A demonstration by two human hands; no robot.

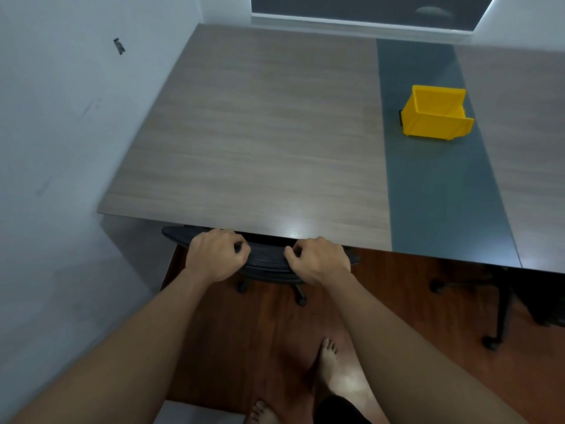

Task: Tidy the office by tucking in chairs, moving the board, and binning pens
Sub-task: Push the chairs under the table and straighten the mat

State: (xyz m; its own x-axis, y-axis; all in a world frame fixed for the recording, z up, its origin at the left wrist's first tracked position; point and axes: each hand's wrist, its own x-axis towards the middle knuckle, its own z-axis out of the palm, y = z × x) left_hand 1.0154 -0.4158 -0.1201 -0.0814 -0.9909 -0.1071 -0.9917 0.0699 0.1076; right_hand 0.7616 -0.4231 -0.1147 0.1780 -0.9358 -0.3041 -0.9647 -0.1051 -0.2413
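Note:
A black office chair [266, 255] stands tucked under the near edge of the wooden table [260, 133], with only the top of its backrest and two castors showing. My left hand [215, 255] grips the left part of the backrest top with curled fingers. My right hand [318, 260] grips the right part the same way. A yellow plastic bin [435, 113] sits on the table's dark green strip at the right, its open side turned to the right. No pens or board show in view.
A white wall runs close along the left. A second chair's base and castors [492, 341] stand under the table at the right. My bare feet [328, 362] are on the red-brown wooden floor. A dark window [367, 7] lies beyond the table.

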